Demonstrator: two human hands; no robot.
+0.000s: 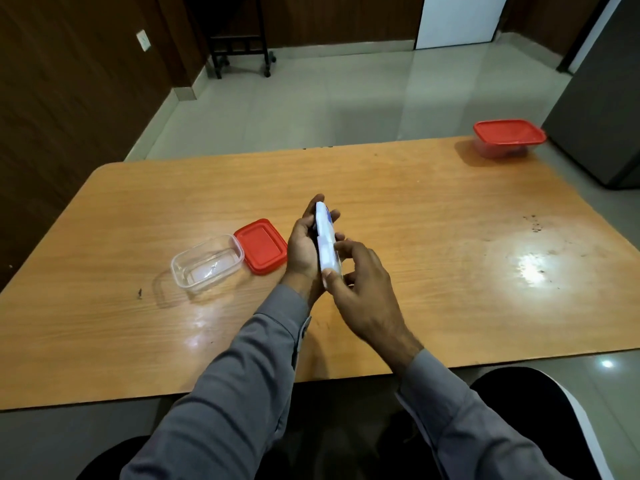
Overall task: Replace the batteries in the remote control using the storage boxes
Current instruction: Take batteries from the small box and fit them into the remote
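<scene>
Left hand (pixel 303 252) grips white remote (pixel 326 242) on edge over mid-table, long axis near-to-far, right hand (pixel 360 285) pinching its near end; open clear box (pixel 206 263) is nearer the left hand.

Open box (pixel 206 263) on surface (pixel 415 209), near left; its lid (pixel 261 245) touching its right side. Remote (pixel 327 244) right of lid, above surface. Closed box (pixel 507 138) far right corner.

Wood table (pixel 381 188), three items on it.
Open clear box (pixel 206 263) touched red lid (pixel 261 245); lidded box (pixel 507 138) sat far right corner.
</scene>
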